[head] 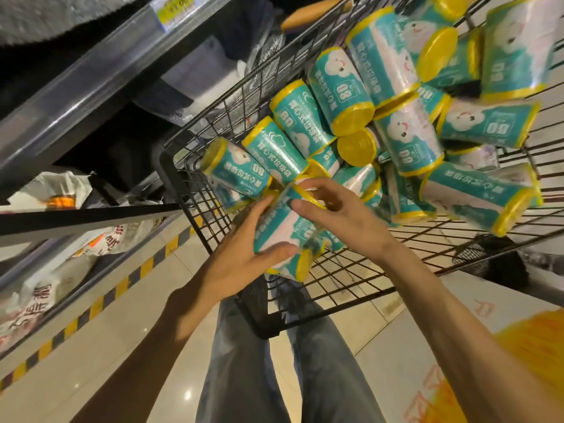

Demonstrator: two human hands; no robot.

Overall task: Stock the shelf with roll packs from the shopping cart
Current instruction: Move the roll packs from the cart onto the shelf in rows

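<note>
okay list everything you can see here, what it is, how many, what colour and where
roll packs: well over a dozen, teal and white with yellow ends, piled in the cart
held roll pack: one, same colours, at the cart's near end between both hands
shopping cart: one, black wire, centre and right
shelf: grey metal tiers, left, with a yellow price tag
white bags: several, on the lower shelves
floor stripe: yellow and black, below the shelf
left hand: grips the held pack
right hand: fingers on the pack's upper end
legs: blue jeans, bottom centre
</note>
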